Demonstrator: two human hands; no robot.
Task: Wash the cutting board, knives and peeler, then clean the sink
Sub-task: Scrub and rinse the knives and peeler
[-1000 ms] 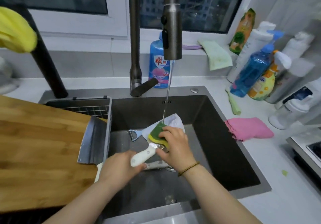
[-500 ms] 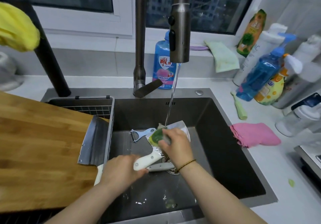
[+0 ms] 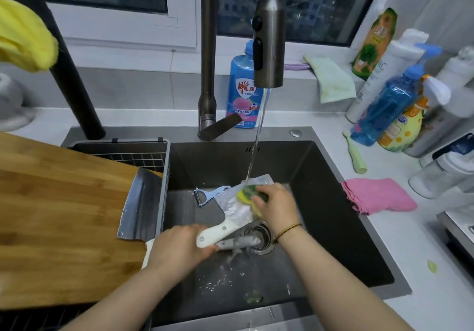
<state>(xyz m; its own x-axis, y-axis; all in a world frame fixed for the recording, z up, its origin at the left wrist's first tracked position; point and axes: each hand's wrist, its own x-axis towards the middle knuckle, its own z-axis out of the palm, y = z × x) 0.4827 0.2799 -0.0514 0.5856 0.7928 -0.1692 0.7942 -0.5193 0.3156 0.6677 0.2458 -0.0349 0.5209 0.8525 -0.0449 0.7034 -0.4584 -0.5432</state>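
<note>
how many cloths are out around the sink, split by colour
pink cloth: 1
green cloth: 1
yellow cloth: 1
total: 3

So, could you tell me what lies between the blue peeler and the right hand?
In the head view, the soapy blade of the knife, with the sponge on it.

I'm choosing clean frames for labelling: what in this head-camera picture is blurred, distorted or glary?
Head view: motion blur smears the right hand, the sponge and the soapy knife; the cutting board and cleaver are sharper. Head view: the wide lens splays the edges: the black post leans left, the white bottle right. Head view: even light, pale sheen on the cleaver, no hard glare.
</note>
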